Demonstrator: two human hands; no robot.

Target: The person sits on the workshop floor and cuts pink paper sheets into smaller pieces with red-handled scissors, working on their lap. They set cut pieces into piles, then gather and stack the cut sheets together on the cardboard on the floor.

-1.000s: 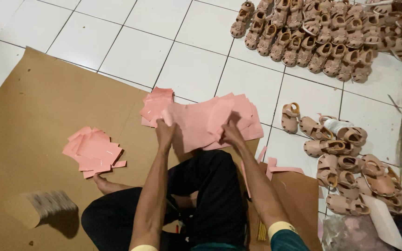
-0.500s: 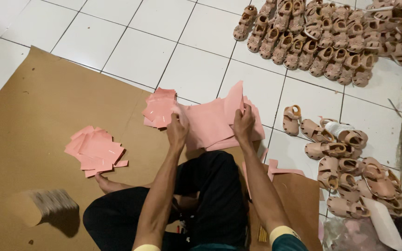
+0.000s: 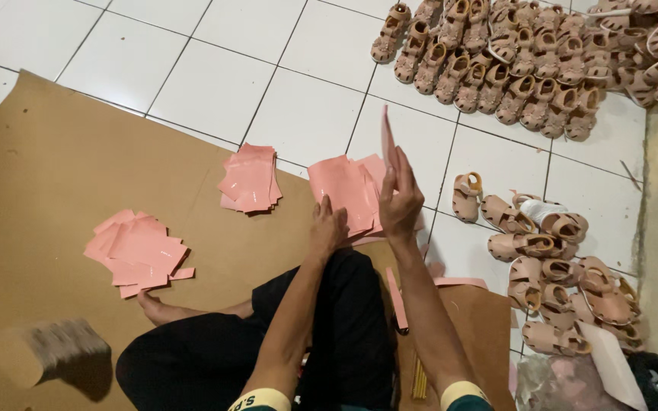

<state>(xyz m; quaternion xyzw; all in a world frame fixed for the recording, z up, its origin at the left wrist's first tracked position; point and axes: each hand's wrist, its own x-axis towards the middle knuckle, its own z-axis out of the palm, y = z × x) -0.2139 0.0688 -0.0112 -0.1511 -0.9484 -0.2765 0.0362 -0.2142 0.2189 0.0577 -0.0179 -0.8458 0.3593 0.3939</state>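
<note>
Pinched between the fingers of the right hand (image 3: 400,199), one pink sheet (image 3: 384,141) now stands on edge above the pink stack (image 3: 344,194), where half a second ago it had only begun to peel up; the left hand (image 3: 327,227) presses flat on the stack's near edge, so a single piece is being parted from the rest. Two more pink piles (image 3: 250,179) (image 3: 137,251) lie on the brown cardboard (image 3: 55,175), a clear plastic bag (image 3: 565,379) sits at lower right, and tan sandals (image 3: 550,251) (image 3: 527,61) crowd the white tiles.
</note>
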